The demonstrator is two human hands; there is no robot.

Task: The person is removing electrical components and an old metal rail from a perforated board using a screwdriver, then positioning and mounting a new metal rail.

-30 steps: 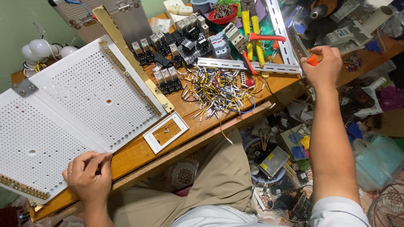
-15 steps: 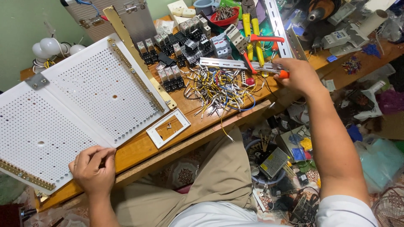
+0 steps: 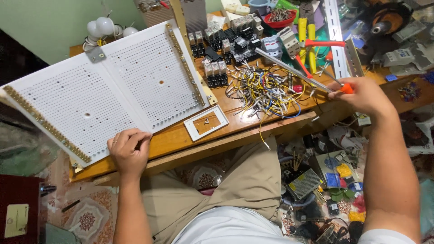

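My left hand (image 3: 130, 151) rests with curled fingers on the near edge of a large white perforated panel (image 3: 104, 95), which lies tilted across the left of the wooden workbench (image 3: 181, 140). Brass strips run along the panel's sides. My right hand (image 3: 361, 96) hovers over the bench's right end, closed around an orange-handled screwdriver (image 3: 346, 88) whose thin shaft points left and away. Just left of its tip are a long metal rail (image 3: 289, 69) and a tangled pile of coloured wires (image 3: 264, 88).
A small white frame (image 3: 206, 122) lies near the bench's front edge. Black relay blocks (image 3: 216, 74), red-handled pliers (image 3: 316, 45), a red bowl (image 3: 280, 18) and light bulbs (image 3: 101, 28) crowd the back. Electronic parts litter the floor (image 3: 325, 176) at the right.
My right hand, still holding the orange-handled tool, has come away from the back right clutter to the bench's right edge. My left hand stays on the panel's edge; the view has shifted.
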